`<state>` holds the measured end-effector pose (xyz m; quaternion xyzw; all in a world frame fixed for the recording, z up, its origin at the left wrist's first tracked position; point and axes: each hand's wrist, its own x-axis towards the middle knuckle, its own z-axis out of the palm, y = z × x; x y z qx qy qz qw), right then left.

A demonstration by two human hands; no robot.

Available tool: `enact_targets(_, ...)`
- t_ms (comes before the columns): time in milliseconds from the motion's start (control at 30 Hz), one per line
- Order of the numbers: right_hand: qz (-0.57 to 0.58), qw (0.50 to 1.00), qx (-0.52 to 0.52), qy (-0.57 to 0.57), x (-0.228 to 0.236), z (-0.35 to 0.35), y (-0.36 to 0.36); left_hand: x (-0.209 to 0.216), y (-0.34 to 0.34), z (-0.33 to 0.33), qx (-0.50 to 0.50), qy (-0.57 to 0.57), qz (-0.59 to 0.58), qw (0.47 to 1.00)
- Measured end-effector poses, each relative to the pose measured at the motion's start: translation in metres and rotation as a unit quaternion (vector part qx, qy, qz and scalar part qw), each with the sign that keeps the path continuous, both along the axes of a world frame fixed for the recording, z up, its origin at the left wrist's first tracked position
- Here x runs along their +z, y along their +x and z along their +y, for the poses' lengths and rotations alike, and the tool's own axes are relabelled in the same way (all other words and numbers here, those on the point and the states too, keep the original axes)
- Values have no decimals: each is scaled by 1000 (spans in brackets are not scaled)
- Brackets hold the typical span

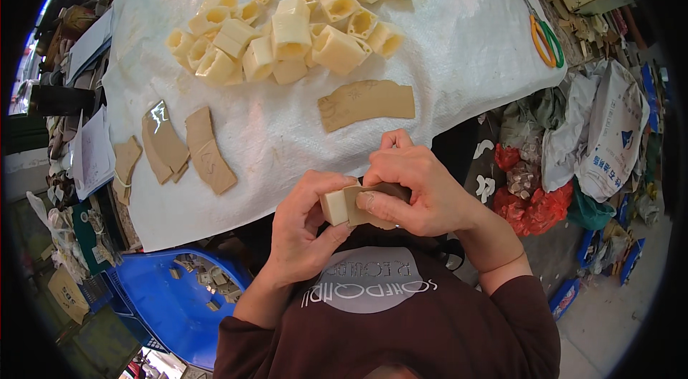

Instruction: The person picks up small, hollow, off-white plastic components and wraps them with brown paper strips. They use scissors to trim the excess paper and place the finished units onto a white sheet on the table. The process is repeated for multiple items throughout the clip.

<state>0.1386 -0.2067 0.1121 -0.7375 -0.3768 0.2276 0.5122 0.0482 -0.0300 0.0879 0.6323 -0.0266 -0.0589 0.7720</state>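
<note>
Just off the table's near edge, my left hand (pixel 307 225) pinches a cream-coloured block (pixel 334 207) between thumb and fingers. My right hand (pixel 412 185) grips a tan, flexible strip (pixel 373 208) that lies against the block's right side, its thumb pressing on the strip. Part of the strip is hidden under the right fingers. Beyond my hands a curved tan sheet piece (pixel 367 103) lies flat on the white cloth (pixel 287 142). Further back is a heap of cream hollow blocks (pixel 290 31), several with yellowish openings.
More tan cut pieces (pixel 210 151) lie at the left of the cloth. Scissors with orange and green handles (pixel 546 42) rest at the right edge. A blue basket (pixel 161 300) with small pieces stands lower left. Plastic bags (pixel 534 203) hang or lie at the right.
</note>
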Motion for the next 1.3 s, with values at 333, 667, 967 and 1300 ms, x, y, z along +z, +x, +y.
enact_targets(333, -168, 979, -112, 28, -8, 5, -1, 3, 0, -11, 27, 115, 13, 993)
enact_targets(667, -89, 992, -87, -14, -10, -2, 2, 5, 7, -15, 5, 175, -43, 984)
enact_targets(967, -109, 991, -79, -17, -14, -2, 2, 0, 10, -19, 13, 152, -21, 988)
enact_targets(1300, -87, 994, -68, -25, -16, -3, 2, 15, 17, -20, -7, -71, 127, 989)
